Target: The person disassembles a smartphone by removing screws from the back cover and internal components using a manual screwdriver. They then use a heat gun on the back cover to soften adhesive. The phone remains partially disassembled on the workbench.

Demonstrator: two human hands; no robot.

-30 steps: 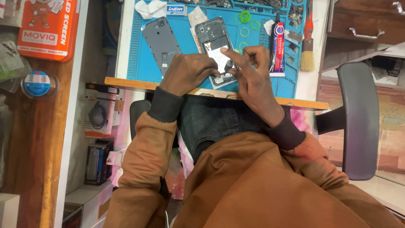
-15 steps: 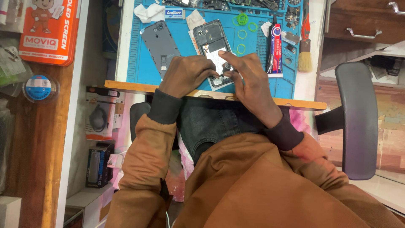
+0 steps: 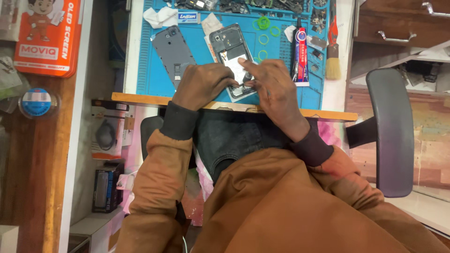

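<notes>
An opened phone (image 3: 229, 47) with its back removed lies on a blue work mat (image 3: 145, 61). My left hand (image 3: 204, 84) rests curled on the phone's near left side, holding it down. My right hand (image 3: 272, 86) is on the phone's near right side, forefinger stretched out and pressing on the white battery area. The phone's grey back cover (image 3: 171, 49) lies flat to the left of the phone, just beyond my left hand.
A glue tube (image 3: 300, 54) and a small brush (image 3: 333, 51) lie right of the phone. Green rings (image 3: 264, 23), white tissue (image 3: 159, 16) and small parts sit at the mat's far edge. A dark chair (image 3: 389, 131) stands at right, shelves with boxes at left.
My right forefinger has shifted slightly across the opened phone; my left hand keeps its hold on the phone. The view has tilted a little downward.
</notes>
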